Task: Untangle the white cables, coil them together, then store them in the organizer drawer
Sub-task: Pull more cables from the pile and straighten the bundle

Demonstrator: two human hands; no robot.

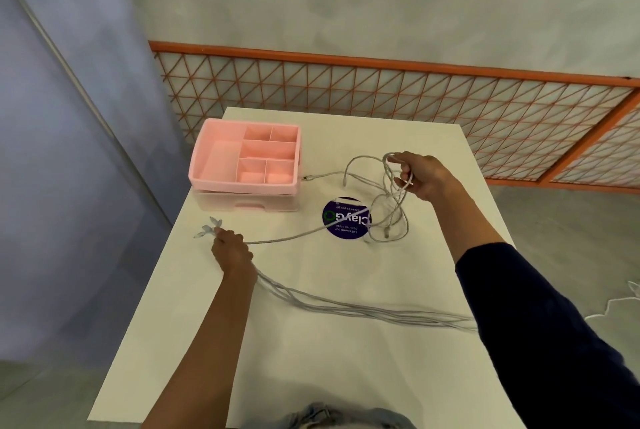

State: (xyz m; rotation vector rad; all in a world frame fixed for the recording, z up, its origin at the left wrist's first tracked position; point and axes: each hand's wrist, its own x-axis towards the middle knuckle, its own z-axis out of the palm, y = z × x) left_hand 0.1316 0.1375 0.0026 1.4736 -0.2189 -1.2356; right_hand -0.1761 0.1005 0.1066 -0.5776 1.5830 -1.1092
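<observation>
Left hand pinches the cable ends, right hand grips the tangled loops; cables run left-to-right across the desk, organizer nearest the left hand.

One head-worn wide-angle view looks forward and steeply down from close above the desk, whose near edge meets the frame's bottom, a wall across the top.

On the white rectangular surface, the pink plastic compartment organizer sits far left. The round dark sticker lies to its right. The white cables run from the left hand, before the organizer, across the sticker to the right hand.
</observation>
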